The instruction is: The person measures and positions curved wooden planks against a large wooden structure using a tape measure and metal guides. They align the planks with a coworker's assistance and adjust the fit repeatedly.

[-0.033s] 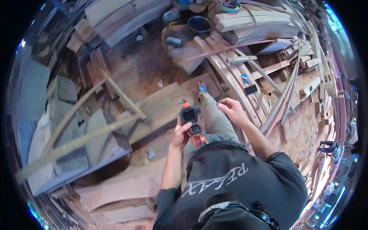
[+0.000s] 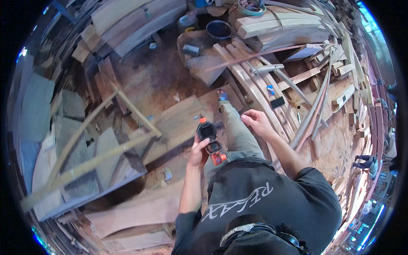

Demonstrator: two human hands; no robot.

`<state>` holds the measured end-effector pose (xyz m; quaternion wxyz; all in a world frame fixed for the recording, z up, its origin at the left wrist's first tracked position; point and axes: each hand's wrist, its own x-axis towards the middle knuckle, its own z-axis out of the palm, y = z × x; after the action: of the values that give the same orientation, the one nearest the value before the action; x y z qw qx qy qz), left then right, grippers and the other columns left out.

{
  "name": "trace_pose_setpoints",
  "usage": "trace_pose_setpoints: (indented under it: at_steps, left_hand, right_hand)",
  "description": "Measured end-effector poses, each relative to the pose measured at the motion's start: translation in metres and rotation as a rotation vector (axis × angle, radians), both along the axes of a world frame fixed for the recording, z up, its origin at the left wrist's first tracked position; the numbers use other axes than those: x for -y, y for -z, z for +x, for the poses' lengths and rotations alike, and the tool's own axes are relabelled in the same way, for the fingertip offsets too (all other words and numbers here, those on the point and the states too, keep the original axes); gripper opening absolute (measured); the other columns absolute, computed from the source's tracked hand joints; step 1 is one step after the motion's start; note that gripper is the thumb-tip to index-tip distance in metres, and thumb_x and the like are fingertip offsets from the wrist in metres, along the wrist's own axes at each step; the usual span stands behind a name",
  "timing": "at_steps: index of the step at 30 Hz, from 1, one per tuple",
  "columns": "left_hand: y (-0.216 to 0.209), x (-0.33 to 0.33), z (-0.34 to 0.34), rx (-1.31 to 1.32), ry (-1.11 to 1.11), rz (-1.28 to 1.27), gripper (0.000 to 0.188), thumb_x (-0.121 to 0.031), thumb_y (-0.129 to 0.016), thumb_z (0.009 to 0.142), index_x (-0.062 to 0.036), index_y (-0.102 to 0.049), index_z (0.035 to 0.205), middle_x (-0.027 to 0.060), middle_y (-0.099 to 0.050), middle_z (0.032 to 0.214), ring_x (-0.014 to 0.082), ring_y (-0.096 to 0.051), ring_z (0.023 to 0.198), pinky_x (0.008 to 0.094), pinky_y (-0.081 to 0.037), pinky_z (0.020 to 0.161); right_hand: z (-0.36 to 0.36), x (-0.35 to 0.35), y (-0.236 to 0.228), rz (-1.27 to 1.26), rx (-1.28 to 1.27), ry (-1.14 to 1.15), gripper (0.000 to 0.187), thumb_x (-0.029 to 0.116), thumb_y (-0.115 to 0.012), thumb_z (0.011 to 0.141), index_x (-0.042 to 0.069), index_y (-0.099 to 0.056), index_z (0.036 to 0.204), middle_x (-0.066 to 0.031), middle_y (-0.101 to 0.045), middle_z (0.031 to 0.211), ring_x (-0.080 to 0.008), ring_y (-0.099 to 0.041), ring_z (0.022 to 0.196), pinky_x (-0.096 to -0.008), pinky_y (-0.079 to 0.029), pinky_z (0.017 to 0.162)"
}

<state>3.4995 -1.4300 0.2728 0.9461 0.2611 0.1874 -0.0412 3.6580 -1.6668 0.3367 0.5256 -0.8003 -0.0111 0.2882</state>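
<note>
Device (image 2: 208, 131), black and orange, is held up mid-frame, the left grip (image 2: 197, 154) closed around its left side; right of centre, the right grip (image 2: 259, 124) hangs half-curled near the leg (image 2: 239, 132), and from where I stand I can't tell whether it pinches anything

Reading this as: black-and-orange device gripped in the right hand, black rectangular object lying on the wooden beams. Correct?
Wrong hand: the head view shows the black-and-orange device gripped in the left hand. The black rectangular object does lie on the wooden beams.
</note>
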Motion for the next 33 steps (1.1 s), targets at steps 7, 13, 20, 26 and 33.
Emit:
trace_pose_setpoints:
  at_steps: [7, 13, 20, 26, 33]
  left_hand:
    - [0.071, -0.037, 0.150, -0.296, -0.075, 0.040, 0.053, -0.008, -0.060, 0.095, -0.0118, -0.047, 0.146, 0.0121, -0.067, 0.123, 0.0239, -0.067, 0.108, 0.0418, -0.058, 0.091]
    - [0.153, -0.035, 0.293, -0.497, -0.187, 0.134, 0.041, -0.019, -0.059, 0.103, -0.0099, -0.048, 0.141, 0.0095, -0.065, 0.117, 0.0248, -0.070, 0.102, 0.0427, -0.060, 0.084]
    - [0.273, -0.033, 0.449, -0.550, -0.171, -0.053, 0.047, -0.043, -0.051, 0.108, -0.0087, -0.053, 0.140, 0.0139, -0.070, 0.117, 0.0262, -0.072, 0.093, 0.0424, -0.060, 0.083]
    - [0.353, -0.049, 0.559, -0.456, -0.121, -0.070, 0.065, -0.058, -0.037, 0.108, -0.0039, -0.057, 0.139, 0.0122, -0.070, 0.119, 0.0213, -0.069, 0.091, 0.0375, -0.056, 0.084]
    - [0.397, -0.081, 0.644, -0.500, -0.150, 0.028, 0.056, -0.056, -0.041, 0.109, -0.0094, -0.063, 0.131, 0.0053, -0.070, 0.109, 0.0149, -0.067, 0.089, 0.0325, -0.054, 0.071]
  right_hand:
    - [0.303, -0.023, 0.150, -0.127, -0.012, -0.046, 0.031, 0.031, -0.070, 0.098, 0.001, -0.076, 0.100, -0.0008, -0.069, 0.081, -0.0098, -0.061, 0.075, -0.0285, -0.049, 0.069]
    - [0.561, -0.089, 0.323, -0.389, 0.202, -0.035, 0.036, 0.032, -0.072, 0.089, 0.000, -0.077, 0.102, -0.0191, -0.076, 0.091, -0.0314, -0.074, 0.090, -0.0425, -0.056, 0.084]
    - [0.771, -0.142, 0.472, -0.541, 0.317, 0.033, 0.033, 0.031, -0.071, 0.088, 0.002, -0.077, 0.103, -0.0245, -0.074, 0.107, -0.0422, -0.070, 0.107, -0.0481, -0.055, 0.094]
    - [0.847, -0.176, 0.540, -0.560, 0.305, 0.076, 0.036, 0.035, -0.065, 0.094, 0.005, -0.077, 0.110, -0.0228, -0.073, 0.112, -0.0413, -0.069, 0.111, -0.0482, -0.052, 0.101]
    - [0.893, -0.187, 0.609, -0.737, 0.272, 0.091, 0.049, 0.043, -0.063, 0.095, -0.001, -0.074, 0.114, -0.0255, -0.071, 0.119, -0.0430, -0.065, 0.118, -0.0494, -0.050, 0.104]
